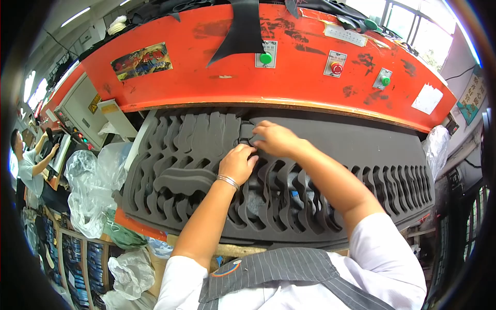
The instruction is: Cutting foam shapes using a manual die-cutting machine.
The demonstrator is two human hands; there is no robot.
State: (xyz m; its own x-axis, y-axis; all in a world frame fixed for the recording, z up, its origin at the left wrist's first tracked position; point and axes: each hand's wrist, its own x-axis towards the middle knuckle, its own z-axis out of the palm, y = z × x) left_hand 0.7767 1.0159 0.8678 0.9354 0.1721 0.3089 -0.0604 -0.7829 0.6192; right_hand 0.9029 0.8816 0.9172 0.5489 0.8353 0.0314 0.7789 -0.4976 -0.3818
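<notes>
A thick dark grey foam sheet lies in front of me, with rows of wavy insole-shaped holes cut through its near half. My right hand has its fingers curled down around a small dark block-like piece at the edge of the uncut area. Close by on the near side, my left hand is bent with fingers together against the same spot; what its fingertips grip is hidden. Cut foam insole pieces stand packed in rows at the far left. Some more cut pieces lie stacked left of my left wrist.
Beyond the sheet rises a red press machine beam with green buttons and a red button. Black material hangs over it. Clear plastic bags crowd the left side. Another person works at the far left.
</notes>
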